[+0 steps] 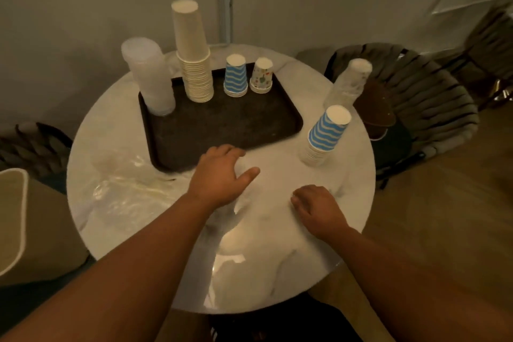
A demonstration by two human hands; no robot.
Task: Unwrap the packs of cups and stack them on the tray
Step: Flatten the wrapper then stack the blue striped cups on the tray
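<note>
- The tray (222,125) sat on the round tabletop (277,230); along its far edge stood four unwrapped stacks — clear cups (148,78), tall cream cups (194,53), blue-wave cups (235,76) and a small patterned stack (262,75).
- Right of the tray, off it, stood a second blue-wave stack (324,137) and, farther back, a clear pack (347,83); both looked film-covered, though blur left that unsure.
- Loose film (125,189) lay left of the tray's near corner.
- The left hand (222,175) hovered at the tray's near edge, grip relaxed and open, holding nothing.
- The right hand (316,208) rested nearer the person, fingers curled under; whether it pinched anything could not be told.
- Judged step: between packs — the next move called for reaching right of the tray and stripping the nearer stack.
</note>
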